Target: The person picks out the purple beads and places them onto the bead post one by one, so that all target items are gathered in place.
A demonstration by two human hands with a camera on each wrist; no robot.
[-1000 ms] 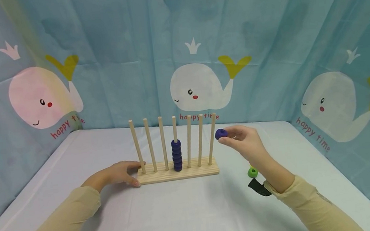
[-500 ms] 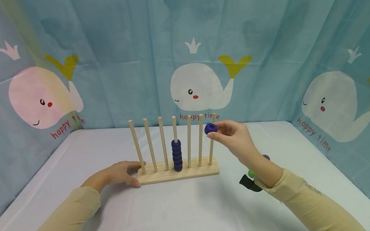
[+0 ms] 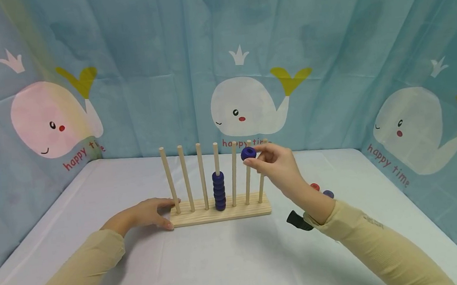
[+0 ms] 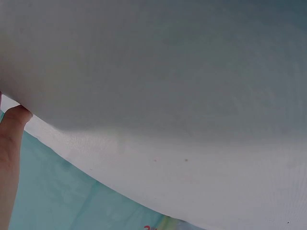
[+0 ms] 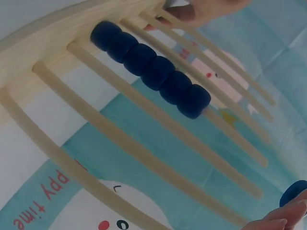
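A wooden peg stand (image 3: 196,217) with a row of several upright pegs stands on the white table. Its middle peg carries a stack of dark blue-purple beads (image 3: 219,191), also large in the right wrist view (image 5: 158,73). My left hand (image 3: 146,213) grips the stand's left end, thumb at the front edge and fingers behind. Between thumb and fingertips, my right hand (image 3: 282,168) pinches another blue-purple bead (image 3: 248,154), its hole facing the head camera. This bead is up near the tops of the right-hand pegs and overlaps one of them. In the left wrist view, part of the left hand (image 4: 13,124) shows at the edge.
A red bead (image 3: 314,187) and a blue-purple bead (image 3: 328,194) lie on the table beyond the right forearm. A black strap-like piece (image 3: 299,221) sticks out by the right cuff. Behind the table hangs a blue curtain (image 3: 147,109) with printed whales.
My right hand has carried the bead left and slightly up, from right of the stand to over its right-hand pegs. The green bead is now out of sight. The left hand stays put.
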